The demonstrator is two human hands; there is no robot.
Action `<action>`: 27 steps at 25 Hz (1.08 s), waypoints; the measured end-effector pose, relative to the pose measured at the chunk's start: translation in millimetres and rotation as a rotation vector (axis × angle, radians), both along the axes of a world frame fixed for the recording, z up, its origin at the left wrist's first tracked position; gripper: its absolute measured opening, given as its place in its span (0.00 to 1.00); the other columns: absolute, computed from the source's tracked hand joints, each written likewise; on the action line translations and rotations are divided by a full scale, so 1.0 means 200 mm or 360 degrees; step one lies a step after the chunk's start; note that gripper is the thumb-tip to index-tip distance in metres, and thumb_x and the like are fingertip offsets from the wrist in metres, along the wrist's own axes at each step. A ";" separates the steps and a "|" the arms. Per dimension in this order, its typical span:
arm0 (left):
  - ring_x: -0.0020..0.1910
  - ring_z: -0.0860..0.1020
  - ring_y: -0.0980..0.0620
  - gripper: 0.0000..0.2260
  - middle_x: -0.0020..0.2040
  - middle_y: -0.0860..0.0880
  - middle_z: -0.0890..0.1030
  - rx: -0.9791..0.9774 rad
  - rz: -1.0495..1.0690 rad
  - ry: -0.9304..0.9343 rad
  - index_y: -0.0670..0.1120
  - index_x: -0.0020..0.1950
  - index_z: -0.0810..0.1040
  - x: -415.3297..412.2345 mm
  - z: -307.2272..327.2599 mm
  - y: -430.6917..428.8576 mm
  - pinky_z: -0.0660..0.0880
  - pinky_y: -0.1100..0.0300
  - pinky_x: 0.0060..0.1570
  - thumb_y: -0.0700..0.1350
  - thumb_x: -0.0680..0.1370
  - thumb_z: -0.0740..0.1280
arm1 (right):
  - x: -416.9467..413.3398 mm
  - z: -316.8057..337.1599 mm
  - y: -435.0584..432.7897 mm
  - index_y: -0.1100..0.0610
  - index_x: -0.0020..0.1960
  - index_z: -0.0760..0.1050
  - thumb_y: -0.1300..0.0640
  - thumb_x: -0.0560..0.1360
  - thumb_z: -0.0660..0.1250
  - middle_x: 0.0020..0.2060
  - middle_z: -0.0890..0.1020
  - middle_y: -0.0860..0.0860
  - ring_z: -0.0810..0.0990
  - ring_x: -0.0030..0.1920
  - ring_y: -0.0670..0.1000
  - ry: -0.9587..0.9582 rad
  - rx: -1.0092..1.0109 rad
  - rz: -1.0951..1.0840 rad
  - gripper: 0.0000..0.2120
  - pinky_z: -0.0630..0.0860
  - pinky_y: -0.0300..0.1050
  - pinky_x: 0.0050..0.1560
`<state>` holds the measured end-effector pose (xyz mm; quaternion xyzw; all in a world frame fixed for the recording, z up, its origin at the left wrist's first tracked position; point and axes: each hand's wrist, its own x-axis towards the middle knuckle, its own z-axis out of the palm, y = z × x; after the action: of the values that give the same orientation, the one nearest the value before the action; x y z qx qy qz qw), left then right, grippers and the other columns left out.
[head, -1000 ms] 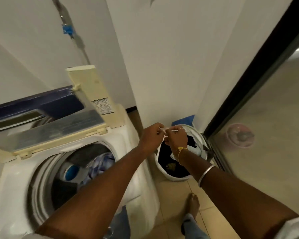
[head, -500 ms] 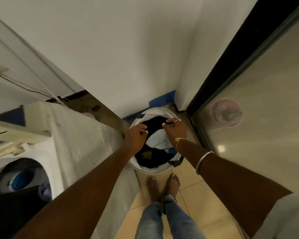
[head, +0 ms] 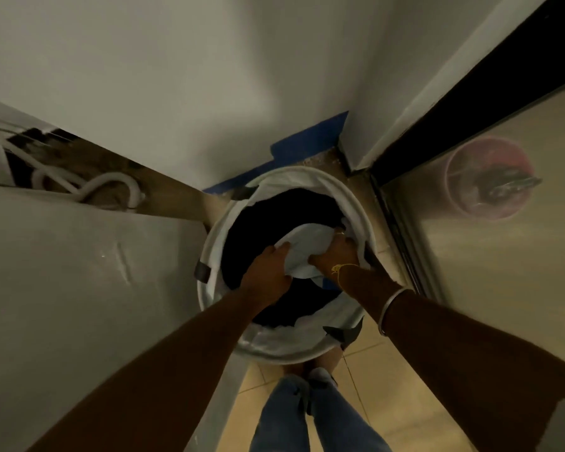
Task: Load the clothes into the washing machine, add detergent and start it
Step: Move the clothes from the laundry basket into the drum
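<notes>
A round white laundry basket (head: 356,203) stands on the floor in the corner, right below me. Dark clothes (head: 274,220) fill it, with a pale white garment (head: 307,247) on top. Both of my hands are down inside the basket. My left hand (head: 268,272) grips the white garment at its left edge. My right hand (head: 338,252) grips the same garment at its right edge. The washing machine's white side panel (head: 79,288) fills the left of the view; its drum is out of sight.
A white hose (head: 111,187) coils on the floor behind the machine. A glass door with a dark frame (head: 470,99) runs along the right, with a pink round object (head: 490,179) behind the glass. My legs in jeans (head: 307,415) stand on beige tiles.
My view has swung from the open washer down to the basket. Both hands went from the basket's rim down into it and took hold of the white garment.
</notes>
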<state>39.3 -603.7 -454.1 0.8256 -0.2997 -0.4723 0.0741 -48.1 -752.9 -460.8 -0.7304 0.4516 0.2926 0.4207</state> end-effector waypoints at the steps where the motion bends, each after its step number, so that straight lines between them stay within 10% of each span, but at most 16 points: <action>1: 0.70 0.67 0.37 0.38 0.74 0.39 0.62 0.0072 -0.0103 -0.0072 0.52 0.80 0.53 -0.01 -0.11 -0.01 0.70 0.44 0.67 0.48 0.76 0.70 | -0.01 -0.10 0.01 0.60 0.76 0.61 0.52 0.77 0.70 0.73 0.67 0.60 0.66 0.73 0.60 -0.0025 -0.0013 0.0035 0.33 0.64 0.52 0.73; 6: 0.74 0.57 0.36 0.49 0.79 0.41 0.48 0.0330 -0.0574 -0.0554 0.59 0.79 0.40 0.00 -0.46 -0.07 0.67 0.37 0.66 0.62 0.71 0.72 | -0.09 -0.50 0.10 0.58 0.79 0.52 0.45 0.70 0.75 0.75 0.55 0.65 0.60 0.74 0.67 0.0174 -0.0255 0.0144 0.48 0.62 0.62 0.73; 11: 0.67 0.67 0.38 0.39 0.72 0.41 0.60 0.0297 -0.0642 -0.0659 0.57 0.79 0.49 -0.04 -0.56 -0.03 0.72 0.44 0.59 0.55 0.76 0.70 | -0.13 -0.61 0.11 0.63 0.69 0.68 0.55 0.82 0.59 0.64 0.73 0.64 0.72 0.65 0.64 0.0025 -0.0435 0.0160 0.19 0.69 0.56 0.66; 17: 0.49 0.78 0.37 0.11 0.57 0.38 0.74 -0.0129 -0.0259 -0.0478 0.41 0.61 0.73 0.08 -0.31 0.01 0.76 0.47 0.51 0.43 0.80 0.62 | -0.08 -0.23 0.17 0.58 0.62 0.74 0.56 0.78 0.63 0.58 0.76 0.61 0.77 0.58 0.64 -0.0209 -0.0446 0.0095 0.14 0.74 0.52 0.56; 27: 0.36 0.75 0.44 0.07 0.38 0.44 0.74 -0.0652 0.0090 -0.0291 0.45 0.39 0.68 0.17 0.47 0.23 0.74 0.51 0.37 0.47 0.71 0.57 | -0.07 0.66 0.31 0.59 0.65 0.70 0.57 0.74 0.68 0.62 0.72 0.57 0.72 0.64 0.60 -0.0397 -0.0357 0.0046 0.21 0.71 0.51 0.60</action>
<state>73.3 -557.2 -360.5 0.8408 -0.3717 -0.3223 0.2259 -62.8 -690.6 -329.4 -0.8100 0.4150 0.1534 0.3850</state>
